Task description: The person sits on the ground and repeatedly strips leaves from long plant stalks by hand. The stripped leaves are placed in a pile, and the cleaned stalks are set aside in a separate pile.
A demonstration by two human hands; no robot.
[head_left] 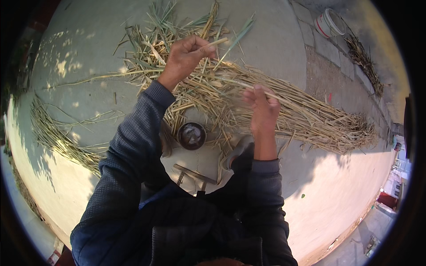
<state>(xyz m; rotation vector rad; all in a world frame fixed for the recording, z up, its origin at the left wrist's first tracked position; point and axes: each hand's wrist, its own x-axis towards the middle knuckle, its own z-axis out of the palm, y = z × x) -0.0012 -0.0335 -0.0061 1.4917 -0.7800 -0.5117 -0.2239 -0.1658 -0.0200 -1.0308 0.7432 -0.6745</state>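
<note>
My left hand (pixel 188 55) is closed on a short piece of pale stalk (pixel 218 41), which sticks out to the right past the fingertips. Lower and to the right, my right hand (pixel 262 106) pinches a thin dry stalk (pixel 239 83) that slants up to the left. Below both hands spreads a loose heap of cut straw and husks (pixel 186 99), tan with some green blades. From it a thick bundle of long dry stalks (pixel 319 115) runs to the right. A dark round bowl (pixel 192 136) with something pale and shiny inside stands near my feet.
A smaller sheaf of greenish stalks (pixel 60 137) lies at the left. Between my legs is a wooden bar on metal legs (pixel 195 173). A white bucket (pixel 330 23) stands at the far right, beside dark dried stalks (pixel 366 64) along the paving edge.
</note>
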